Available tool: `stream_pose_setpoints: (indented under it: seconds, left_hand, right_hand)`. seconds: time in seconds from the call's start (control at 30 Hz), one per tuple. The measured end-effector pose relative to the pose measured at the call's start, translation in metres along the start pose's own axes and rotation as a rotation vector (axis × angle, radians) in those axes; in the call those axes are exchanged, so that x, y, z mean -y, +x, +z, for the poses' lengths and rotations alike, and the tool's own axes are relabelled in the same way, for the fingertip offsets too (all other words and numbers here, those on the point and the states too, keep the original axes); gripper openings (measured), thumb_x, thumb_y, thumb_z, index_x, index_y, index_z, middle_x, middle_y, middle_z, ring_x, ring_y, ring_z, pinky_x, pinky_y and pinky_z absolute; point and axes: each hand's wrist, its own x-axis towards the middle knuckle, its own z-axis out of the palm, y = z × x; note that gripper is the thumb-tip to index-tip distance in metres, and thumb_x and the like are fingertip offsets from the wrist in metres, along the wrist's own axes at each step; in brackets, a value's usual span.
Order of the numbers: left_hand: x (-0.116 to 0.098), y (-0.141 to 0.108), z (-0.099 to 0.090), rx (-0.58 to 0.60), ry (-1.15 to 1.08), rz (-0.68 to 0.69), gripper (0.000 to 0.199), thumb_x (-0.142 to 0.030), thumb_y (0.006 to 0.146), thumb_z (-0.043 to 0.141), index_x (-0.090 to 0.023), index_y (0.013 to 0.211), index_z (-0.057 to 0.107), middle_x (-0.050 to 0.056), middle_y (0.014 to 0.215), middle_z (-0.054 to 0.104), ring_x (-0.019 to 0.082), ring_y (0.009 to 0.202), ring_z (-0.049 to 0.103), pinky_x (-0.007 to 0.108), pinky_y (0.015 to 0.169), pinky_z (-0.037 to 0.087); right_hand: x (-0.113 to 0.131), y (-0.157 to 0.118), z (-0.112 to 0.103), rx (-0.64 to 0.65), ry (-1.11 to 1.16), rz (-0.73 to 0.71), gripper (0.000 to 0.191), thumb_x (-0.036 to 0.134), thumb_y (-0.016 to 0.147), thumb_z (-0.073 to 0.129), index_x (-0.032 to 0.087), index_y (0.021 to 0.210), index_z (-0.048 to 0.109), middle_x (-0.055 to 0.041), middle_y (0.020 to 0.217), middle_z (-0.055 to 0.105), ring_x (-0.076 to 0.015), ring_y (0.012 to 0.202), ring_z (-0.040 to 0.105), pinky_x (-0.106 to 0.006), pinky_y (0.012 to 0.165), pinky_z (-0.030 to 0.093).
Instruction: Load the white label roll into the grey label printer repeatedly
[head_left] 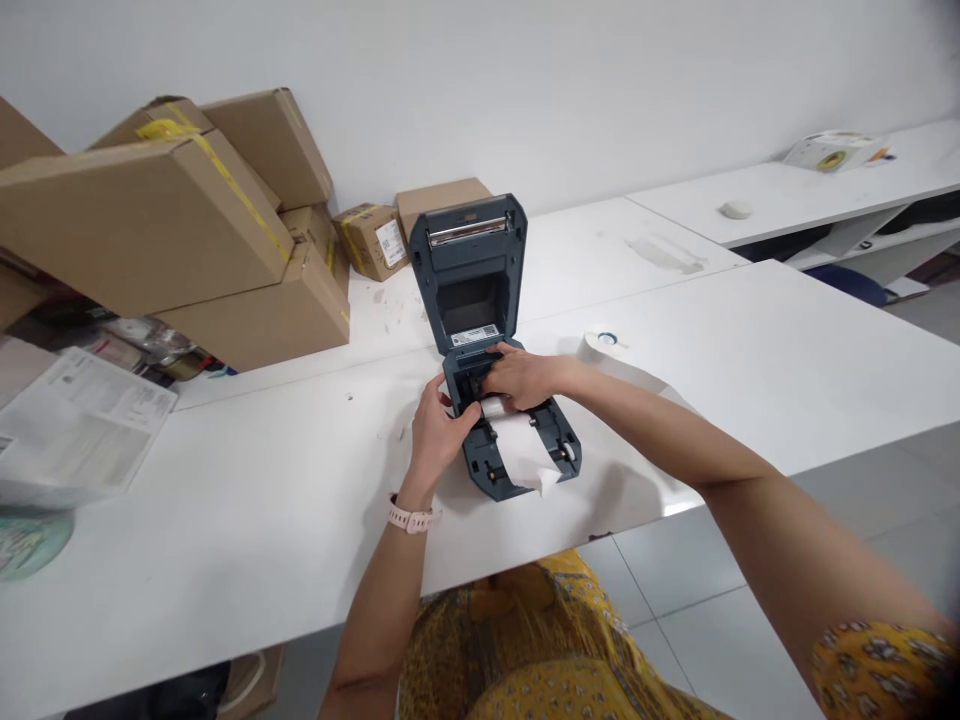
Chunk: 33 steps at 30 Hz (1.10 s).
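Printer [481, 468] under fingers, front facing wearer, long axis slanting away-left; lid [472, 262] up beyond fingers. Left hand [441, 430] at left rim, right hand [525, 378] inside, grips unclear. Table [300, 480] edge nearer than fingers, room left.

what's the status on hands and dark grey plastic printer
Left hand at left rim of printer, right hand inside. Lid up, white paper strip reaching front edge. Right hand hides strip's far end.

We see the dark grey printer [475, 320] lying open near the bench's [300, 490] front edge, lid [469, 250] raised, white paper strip [523, 448] along its base, free end creased.
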Motion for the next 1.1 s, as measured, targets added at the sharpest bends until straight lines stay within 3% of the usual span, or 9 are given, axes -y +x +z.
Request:
stream_pose_setpoints:
  seconds: [0.1, 0.2, 0.37, 0.47, 0.57, 0.73, 0.83, 1.0, 1.1]
  left_hand:
    - [0.007, 0.003, -0.003, 0.031, 0.002, 0.076, 0.059, -0.029, 0.082, 0.069, -0.019, 0.14, 0.06, 0.005, 0.098, 0.064, 0.013, 0.066, 0.056, 0.029, 0.064, 0.046]
    - [0.012, 0.006, -0.007, 0.084, 0.011, 0.133, 0.049, -0.025, 0.084, 0.064, -0.019, 0.132, 0.066, 0.003, 0.094, 0.062, 0.011, 0.06, 0.053, 0.026, 0.06, 0.046]
    - [0.01, 0.004, -0.009, 0.087, 0.046, 0.141, 0.049, -0.024, 0.086, 0.061, -0.019, 0.134, 0.066, 0.004, 0.095, 0.059, 0.01, 0.058, 0.052, 0.026, 0.056, 0.046]
    - [0.007, 0.003, -0.009, 0.088, 0.052, 0.132, 0.05, -0.024, 0.085, 0.061, -0.02, 0.135, 0.066, 0.004, 0.094, 0.059, 0.01, 0.058, 0.053, 0.025, 0.055, 0.046]
    - [0.008, 0.003, -0.008, 0.081, 0.054, 0.136, 0.054, -0.024, 0.084, 0.062, -0.021, 0.138, 0.064, 0.004, 0.096, 0.06, 0.01, 0.059, 0.054, 0.025, 0.056, 0.047]
    - [0.012, 0.005, -0.007, 0.071, 0.054, 0.129, 0.054, -0.024, 0.085, 0.062, -0.021, 0.139, 0.064, 0.005, 0.098, 0.061, 0.01, 0.059, 0.054, 0.026, 0.056, 0.047]
    - [0.013, 0.004, -0.007, 0.082, 0.038, 0.128, 0.052, -0.026, 0.086, 0.061, -0.021, 0.138, 0.064, 0.005, 0.1, 0.061, 0.01, 0.058, 0.054, 0.025, 0.054, 0.045]
    - [0.012, 0.003, -0.008, 0.094, 0.047, 0.111, 0.056, -0.031, 0.089, 0.06, -0.023, 0.144, 0.059, 0.005, 0.104, 0.06, 0.009, 0.06, 0.054, 0.024, 0.054, 0.045]
    - [0.011, 0.002, -0.009, 0.107, 0.071, 0.106, 0.056, -0.033, 0.089, 0.06, -0.023, 0.144, 0.059, 0.005, 0.105, 0.059, 0.01, 0.062, 0.055, 0.025, 0.055, 0.045]
  right_hand:
    - [-0.004, -0.003, -0.009, 0.005, 0.03, -0.022, 0.049, 0.01, 0.077, 0.062, 0.017, 0.124, 0.072, -0.0116, 0.113, 0.077, -0.0291, 0.113, 0.067, -0.049, 0.12, 0.024]
    - [-0.016, -0.021, -0.021, -0.004, 0.189, -0.087, 0.043, 0.019, 0.082, 0.065, 0.019, 0.125, 0.07, -0.0085, 0.117, 0.075, -0.026, 0.109, 0.067, -0.04, 0.109, 0.04]
    - [-0.032, -0.098, -0.009, -0.384, 0.736, -0.177, 0.037, 0.042, 0.089, 0.07, 0.023, 0.121, 0.064, -0.0072, 0.123, 0.071, -0.0227, 0.111, 0.065, -0.036, 0.098, 0.05]
    - [-0.028, -0.143, 0.023, -0.537, 0.823, -0.022, 0.031, 0.04, 0.089, 0.071, 0.024, 0.114, 0.061, -0.0074, 0.116, 0.071, -0.0234, 0.109, 0.066, -0.039, 0.097, 0.051]
    - [-0.021, -0.163, 0.056, -0.544, 0.752, 0.205, 0.026, 0.032, 0.088, 0.066, 0.024, 0.112, 0.061, -0.0073, 0.114, 0.071, -0.0234, 0.105, 0.067, -0.042, 0.098, 0.052]
    - [-0.021, -0.146, 0.091, -0.421, 0.664, 0.481, 0.028, 0.026, 0.086, 0.063, 0.022, 0.114, 0.059, -0.0112, 0.114, 0.071, -0.0243, 0.096, 0.071, -0.04, 0.083, 0.059]
    - [-0.025, -0.129, 0.104, -0.411, 0.629, 0.539, 0.032, 0.016, 0.084, 0.06, 0.02, 0.116, 0.061, -0.0142, 0.118, 0.072, -0.0252, 0.097, 0.074, -0.039, 0.08, 0.06]
    - [-0.006, -0.155, 0.091, -0.493, 0.611, 0.51, 0.051, 0.029, 0.089, 0.064, 0.023, 0.14, 0.057, -0.0134, 0.134, 0.071, -0.0307, 0.11, 0.073, -0.052, 0.095, 0.059]
    - [-0.005, -0.199, 0.067, -0.748, 0.693, 0.414, 0.036, 0.041, 0.096, 0.064, 0.029, 0.129, 0.066, -0.0084, 0.124, 0.075, -0.0263, 0.108, 0.073, -0.051, 0.1, 0.059]
